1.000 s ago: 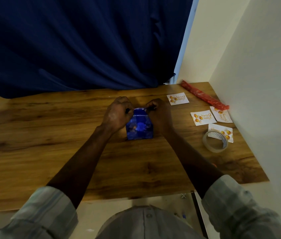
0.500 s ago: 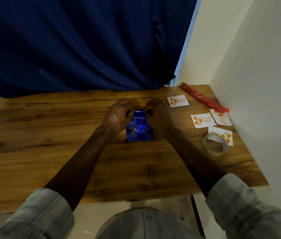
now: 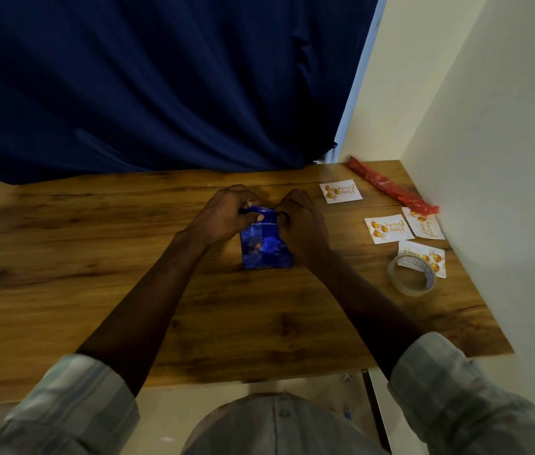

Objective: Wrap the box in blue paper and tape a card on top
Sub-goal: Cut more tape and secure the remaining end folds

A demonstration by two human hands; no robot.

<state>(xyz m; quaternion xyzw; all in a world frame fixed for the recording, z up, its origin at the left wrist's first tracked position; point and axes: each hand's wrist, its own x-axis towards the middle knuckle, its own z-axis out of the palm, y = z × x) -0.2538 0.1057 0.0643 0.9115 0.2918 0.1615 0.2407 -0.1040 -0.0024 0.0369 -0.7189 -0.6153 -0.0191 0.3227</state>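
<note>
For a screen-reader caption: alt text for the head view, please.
Both hands, left hand and right hand, pinch the blue paper atop the wrapped box on a wooden table. Four cards and a tape roll lie to the right.

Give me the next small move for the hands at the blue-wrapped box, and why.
Probably press the raised paper at the top of the blue-wrapped box flat. Both the left hand and the right hand pinch the paper there, and it stands up unsealed. The tape roll and the cards lie untouched to the right, so taping likely comes after.
</note>
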